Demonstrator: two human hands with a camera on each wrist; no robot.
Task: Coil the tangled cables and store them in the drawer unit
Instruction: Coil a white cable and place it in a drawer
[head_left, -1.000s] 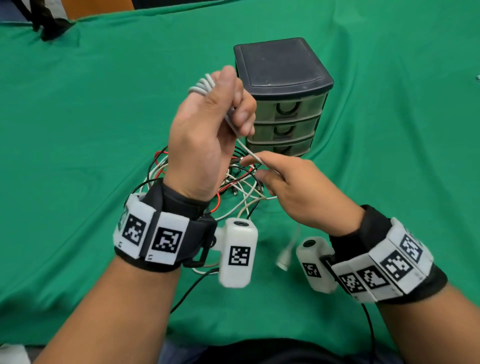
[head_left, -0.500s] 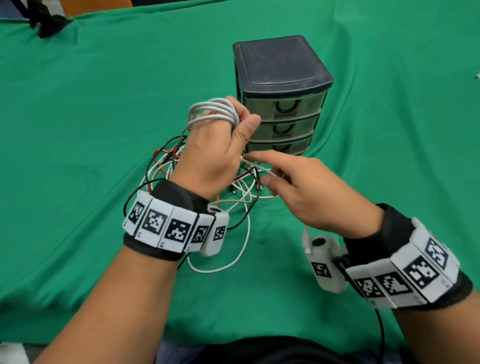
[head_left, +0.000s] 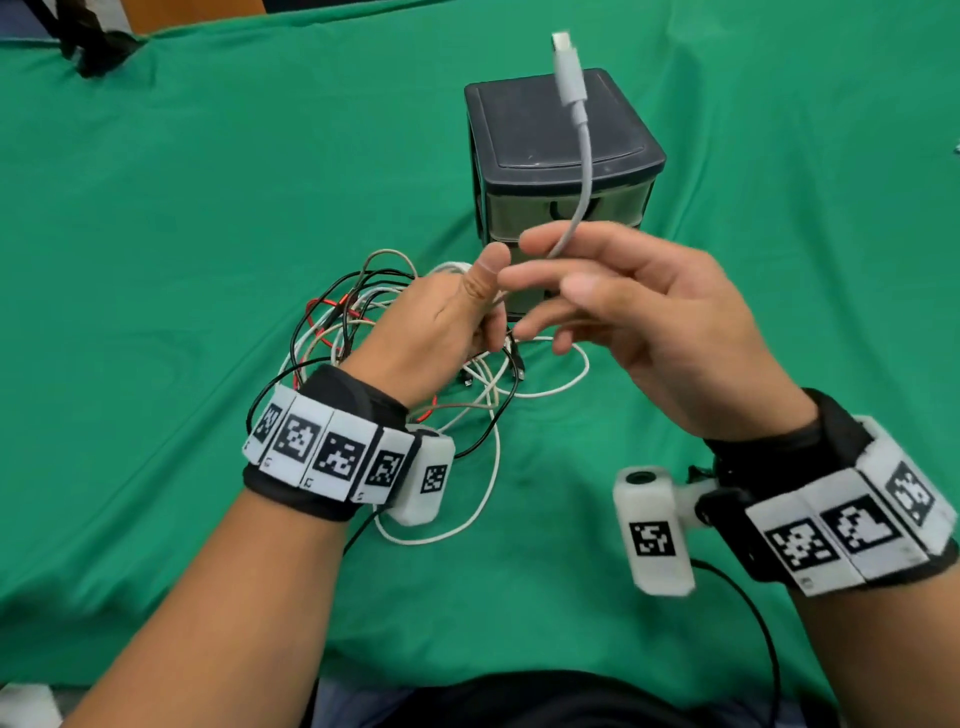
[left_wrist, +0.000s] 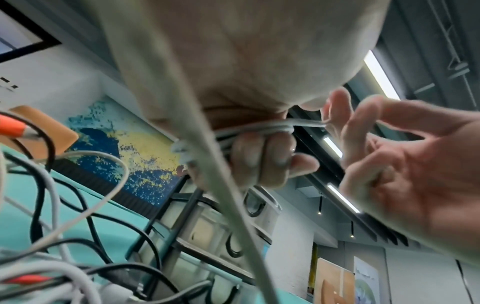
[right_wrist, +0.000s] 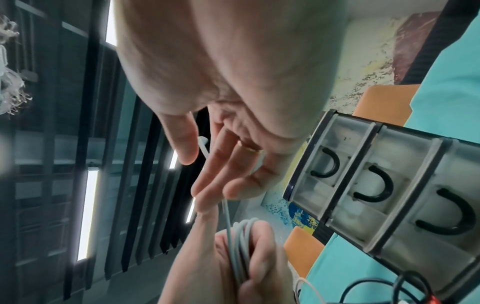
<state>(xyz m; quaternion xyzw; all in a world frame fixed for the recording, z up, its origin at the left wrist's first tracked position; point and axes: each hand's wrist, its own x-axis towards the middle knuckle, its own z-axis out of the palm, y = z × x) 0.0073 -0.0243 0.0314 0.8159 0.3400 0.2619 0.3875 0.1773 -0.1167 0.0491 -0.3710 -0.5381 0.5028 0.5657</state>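
White cable (head_left: 583, 171) is rising before the drawer unit (head_left: 563, 156), the right hand (head_left: 654, 322) barely pinching it with loose fingers; left wrist view: the left hand (left_wrist: 259, 160) is gripping the coil (left_wrist: 249, 131), which risks springing loose; right wrist view: drawers closed

cloth (head_left: 182, 218): plain green, covering the whole table
drawer unit (head_left: 558, 127): dark grey-black top and frame, smoky translucent drawers (right_wrist: 363, 176) with black U-shaped handles
held cable (head_left: 582, 156): white, with a white plug
cable tangle (head_left: 363, 322): black, white, beige and red-orange strands
wrist bands (head_left: 332, 457): black straps carrying white tiles printed with black square codes
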